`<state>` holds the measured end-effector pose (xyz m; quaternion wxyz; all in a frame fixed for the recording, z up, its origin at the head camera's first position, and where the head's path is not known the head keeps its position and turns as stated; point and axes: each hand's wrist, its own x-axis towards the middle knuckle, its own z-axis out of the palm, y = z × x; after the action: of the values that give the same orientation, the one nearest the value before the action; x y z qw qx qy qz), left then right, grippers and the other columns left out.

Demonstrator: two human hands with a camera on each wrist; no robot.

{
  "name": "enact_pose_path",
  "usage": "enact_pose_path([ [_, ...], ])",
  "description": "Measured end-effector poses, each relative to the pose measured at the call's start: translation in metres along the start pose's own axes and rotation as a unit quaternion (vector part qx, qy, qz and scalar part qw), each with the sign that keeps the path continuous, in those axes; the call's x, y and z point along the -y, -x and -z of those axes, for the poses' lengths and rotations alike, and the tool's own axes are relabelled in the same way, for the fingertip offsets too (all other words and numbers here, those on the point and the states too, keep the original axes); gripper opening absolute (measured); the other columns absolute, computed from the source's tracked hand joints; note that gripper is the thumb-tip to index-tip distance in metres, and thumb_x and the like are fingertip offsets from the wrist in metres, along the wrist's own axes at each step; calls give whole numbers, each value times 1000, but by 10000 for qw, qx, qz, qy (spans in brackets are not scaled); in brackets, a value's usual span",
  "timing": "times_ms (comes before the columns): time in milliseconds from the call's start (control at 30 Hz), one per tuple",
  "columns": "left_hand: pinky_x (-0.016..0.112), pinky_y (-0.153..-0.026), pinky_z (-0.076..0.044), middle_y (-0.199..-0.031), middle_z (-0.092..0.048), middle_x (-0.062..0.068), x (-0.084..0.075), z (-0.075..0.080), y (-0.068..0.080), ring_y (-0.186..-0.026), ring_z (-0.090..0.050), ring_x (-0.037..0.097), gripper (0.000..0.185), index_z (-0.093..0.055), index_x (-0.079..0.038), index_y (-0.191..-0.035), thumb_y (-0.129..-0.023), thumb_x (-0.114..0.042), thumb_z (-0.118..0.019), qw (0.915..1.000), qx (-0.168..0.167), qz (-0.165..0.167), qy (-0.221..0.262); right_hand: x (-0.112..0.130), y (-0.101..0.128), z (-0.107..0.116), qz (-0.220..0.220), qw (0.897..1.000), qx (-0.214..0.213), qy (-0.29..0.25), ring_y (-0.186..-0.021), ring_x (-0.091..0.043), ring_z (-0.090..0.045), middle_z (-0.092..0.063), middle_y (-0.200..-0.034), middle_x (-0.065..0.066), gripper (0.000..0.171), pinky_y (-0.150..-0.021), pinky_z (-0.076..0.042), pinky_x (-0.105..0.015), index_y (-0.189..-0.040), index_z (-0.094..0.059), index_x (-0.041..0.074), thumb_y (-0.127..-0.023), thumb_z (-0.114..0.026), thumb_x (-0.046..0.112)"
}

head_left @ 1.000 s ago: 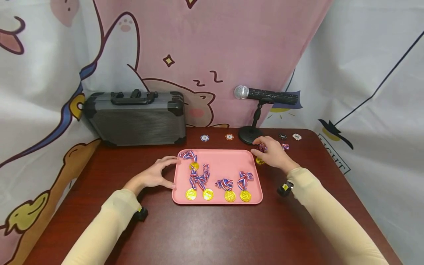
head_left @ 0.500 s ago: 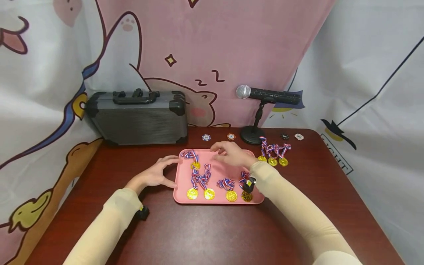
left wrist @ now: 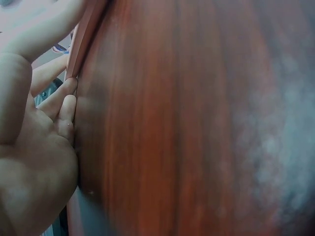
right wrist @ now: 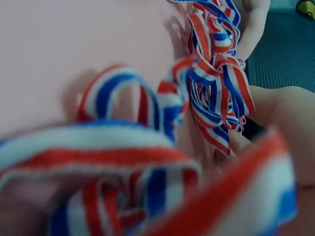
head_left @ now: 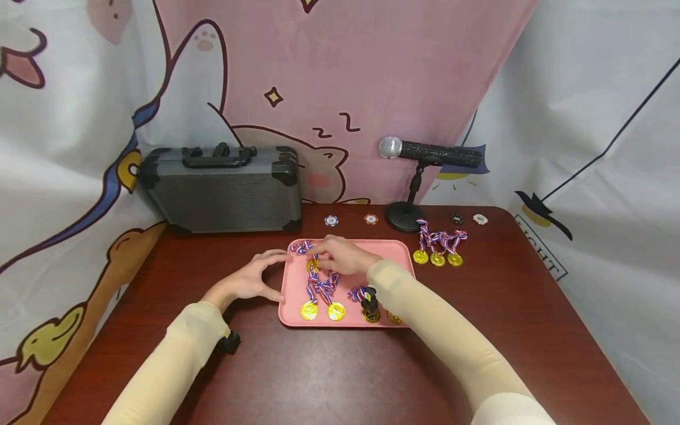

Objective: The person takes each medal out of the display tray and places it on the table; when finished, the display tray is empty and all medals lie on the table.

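Note:
A pink tray (head_left: 390,254) bears several gold medals on red, white and blue striped ribbons. My left hand (head_left: 247,277) rests at its left edge, thumb and fingers spread apart and touching the rim; the left wrist view shows the palm (left wrist: 34,167) low beside the tray's side. Over the tray's upper left part is my right hand (head_left: 345,257), its fingertips at the far-left medal (head_left: 313,267) and its ribbon (head_left: 300,248). In the right wrist view, thumb and index finger stand apart behind a bunched ribbon (right wrist: 214,73). My right forearm partly covers the right-hand medals.
Three medals (head_left: 437,258) lie on the brown table (head_left: 319,378) right of the tray. Behind them stands a microphone (head_left: 441,154) on a stand. Several poker chips (head_left: 331,220) lie along the back. A grey case (head_left: 220,198) stands at the back left.
My right hand has moved left, from the medals beside the tray across to the far-left medal on it. Three medals on the table are now uncovered. My left hand has stayed at the tray's edge.

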<state>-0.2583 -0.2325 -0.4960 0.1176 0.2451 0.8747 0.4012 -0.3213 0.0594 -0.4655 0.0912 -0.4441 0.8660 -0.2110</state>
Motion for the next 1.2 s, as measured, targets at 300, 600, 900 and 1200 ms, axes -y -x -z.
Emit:
enact_pose_path([
  [300,67,-116,-28,-163,-39,15,2,0,-2,-146,-31,44,94,-57,-14,-150,-69,-35,-100,9998,-80,-154,-53,12,-12,1,-559,9952,344,722,-102,-17,-56,-72,-113,0,30,-89,-52,-35,-129,-75,18,-101,-74,28],
  [600,69,-118,-26,-165,-36,13,0,0,1,-148,-28,42,97,-54,-17,-153,-70,-38,-99,10000,19,74,-4,14,-12,0,-821,9958,306,274,-87,-17,-57,-65,-97,0,19,-82,-48,-32,-114,-67,16,-98,-77,17],
  [900,69,-117,-27,-165,-36,13,1,-1,3,-149,-26,42,95,-56,-18,-152,-69,-37,-99,9999,6,151,58,1,6,13,-1213,9835,-451,-1267,-83,-14,-62,-70,-92,1,14,-79,-51,-30,-105,-69,14,-95,-77,10],
  [1200,67,-116,-28,-163,-38,14,3,-2,1,-147,-29,43,95,-57,-15,-150,-68,-35,-100,9999,-93,-40,-22,-26,58,52,-1513,9379,-1044,-2941,-90,-23,-65,-71,-102,-12,11,-79,-54,-35,-109,-60,2,-99,-64,2],
])
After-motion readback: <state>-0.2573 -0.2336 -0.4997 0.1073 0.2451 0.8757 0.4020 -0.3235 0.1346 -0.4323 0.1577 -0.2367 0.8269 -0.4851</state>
